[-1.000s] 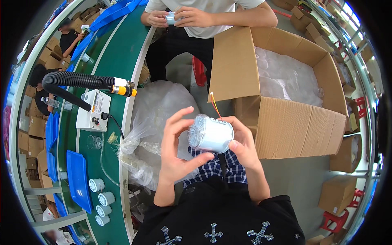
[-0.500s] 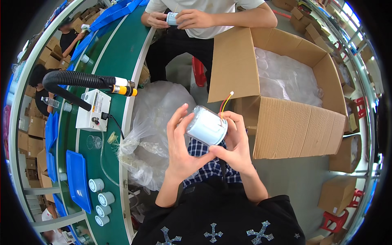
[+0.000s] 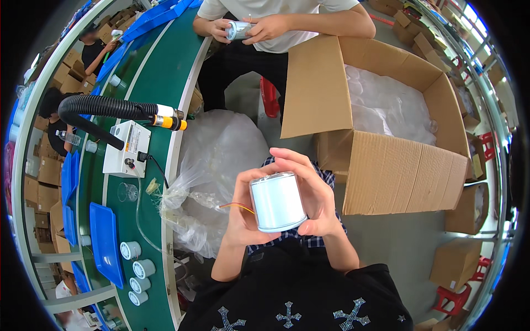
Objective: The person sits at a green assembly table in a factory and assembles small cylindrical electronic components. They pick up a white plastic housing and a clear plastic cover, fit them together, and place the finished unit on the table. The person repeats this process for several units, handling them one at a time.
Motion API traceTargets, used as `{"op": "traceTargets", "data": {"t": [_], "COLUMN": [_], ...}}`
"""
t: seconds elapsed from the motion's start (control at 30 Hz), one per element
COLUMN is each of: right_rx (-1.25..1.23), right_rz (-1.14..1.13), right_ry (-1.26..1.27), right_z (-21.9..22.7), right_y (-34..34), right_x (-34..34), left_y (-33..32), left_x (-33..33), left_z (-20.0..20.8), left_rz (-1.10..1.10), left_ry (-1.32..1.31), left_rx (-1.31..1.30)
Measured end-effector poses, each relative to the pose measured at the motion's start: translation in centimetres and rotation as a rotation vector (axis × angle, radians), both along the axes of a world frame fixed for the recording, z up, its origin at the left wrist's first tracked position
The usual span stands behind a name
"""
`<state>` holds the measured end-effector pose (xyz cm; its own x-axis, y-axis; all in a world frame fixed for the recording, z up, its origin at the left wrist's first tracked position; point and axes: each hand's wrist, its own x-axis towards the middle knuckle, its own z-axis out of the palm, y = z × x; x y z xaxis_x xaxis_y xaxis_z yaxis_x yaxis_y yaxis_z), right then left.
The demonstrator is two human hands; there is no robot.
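A white cylindrical unit (image 3: 277, 202) with a clear shell is held between both my hands above my lap. Thin red and yellow wires (image 3: 237, 204) come out of its left side. My left hand (image 3: 243, 212) is wrapped round the left side, its thumb low near the base. On the other side, my right hand (image 3: 316, 198) closes round the cylinder, fingers over the top and thumb by the lower right edge. Several similar white cylinders (image 3: 143, 268) stand on the green bench (image 3: 149, 218) to the left.
A large open cardboard box (image 3: 408, 171) with clear plastic pieces stands at the right. A bulging clear bag (image 3: 221, 138) lies beside the bench. A white machine (image 3: 128, 148) with a black hose and a blue tray (image 3: 106, 243) occupy the bench. Across, a person handles a similar cylinder (image 3: 238, 30).
My hands have turned the cylinder, so its wires have gone from the upper right to the left side. The right hand now reaches over its top. The person opposite has tilted their cylinder.
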<state>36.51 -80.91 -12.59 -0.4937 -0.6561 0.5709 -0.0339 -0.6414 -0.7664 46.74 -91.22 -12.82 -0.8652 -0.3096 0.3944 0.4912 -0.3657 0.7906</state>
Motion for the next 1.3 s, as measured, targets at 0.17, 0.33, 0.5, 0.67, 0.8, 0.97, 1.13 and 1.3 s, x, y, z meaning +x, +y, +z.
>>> {"op": "traceTargets", "data": {"t": [0.17, 0.33, 0.5, 0.67, 0.8, 0.97, 1.13, 1.3], "right_rx": [-0.042, -0.127, -0.172, -0.092, -0.045, 0.058, 0.081, 0.396], "right_rz": [-0.068, -0.119, -0.167, -0.272, -0.301, -0.340, -0.303, -0.245], "right_ry": [-0.082, -0.257, -0.388, -0.346, -0.420, -0.489, -0.540, -0.299], "right_z": [0.0, -1.1, -1.5, -3.4, -4.5, -6.8, -7.8, -7.2], "right_y": [-0.1, -0.8, -1.0, -1.7, -2.4, -3.6, -4.7, -5.9], "right_x": [0.1, -0.5, -0.8, -0.8, -0.8, 0.0, 0.5, 1.5], "left_y": [0.2, 1.3, 1.7, 1.5, 1.5, 0.7, 0.2, -3.0], "left_x": [-0.4, -0.5, -0.5, -0.2, -0.7, 0.0, 0.6, 2.9], "left_z": [-0.7, -0.1, 1.3, 0.2, -0.8, -2.1, -2.3, -3.3], "left_rz": [0.186, 0.465, 0.567, 0.658, 0.741, 0.796, 0.831, 0.911], "left_ry": [-0.038, -0.142, -0.170, -0.124, -0.140, -0.229, -0.330, -0.488], "left_rx": [-0.358, -0.704, -0.877, -0.909, -0.902, -0.921, -0.932, -0.903]}}
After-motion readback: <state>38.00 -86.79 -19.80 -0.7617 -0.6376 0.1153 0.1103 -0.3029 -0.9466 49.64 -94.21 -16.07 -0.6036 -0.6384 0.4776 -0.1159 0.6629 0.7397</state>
